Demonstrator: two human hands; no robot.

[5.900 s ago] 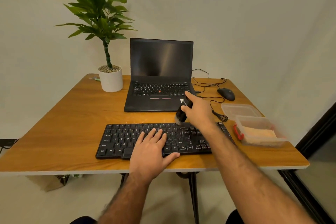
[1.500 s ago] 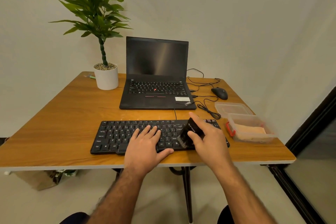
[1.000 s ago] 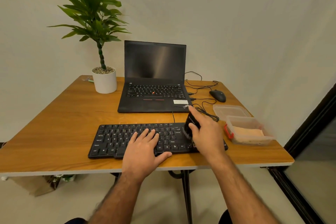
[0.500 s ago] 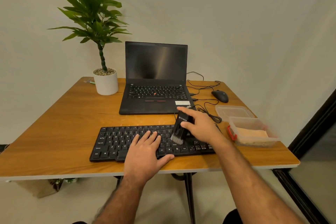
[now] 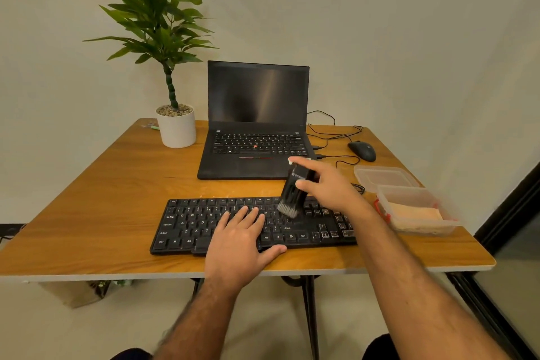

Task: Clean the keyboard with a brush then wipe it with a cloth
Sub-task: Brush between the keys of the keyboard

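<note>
Wooden table (image 5: 87, 213) fills the middle of the frame. Keyboard (image 5: 204, 225), black and full width, lies flat in the lower centre, parallel to the near table edge. Judged light, rigid plastic, likely to skate on the smooth wood under a sideways stroke, so it wants pinning from above, not lifting; keycaps look loose enough to catch, so light strokes. Left hand (image 5: 239, 245), lower centre, lies flat across the middle keys and the front edge, fingers straight and spread, pressing down, gripping nothing. Right hand (image 5: 327, 187), right of centre, is curled around the brush (image 5: 295, 187), thumb on the near face, index finger stretched along the top. Brush is a short black block, tilted, pale bristles down on the upper key rows just right of the left fingertips. Judged light, stiff in the body, soft at the bristles; best held high on the body, clear of the bristles. Cloth (image 5: 415, 213), tan and folded, sits in an open clear box (image 5: 388, 199) at right of frame, near the keyboard's right end. Judged soft and limp, an easy pinch at one edge. Wiping not yet begun.
</note>
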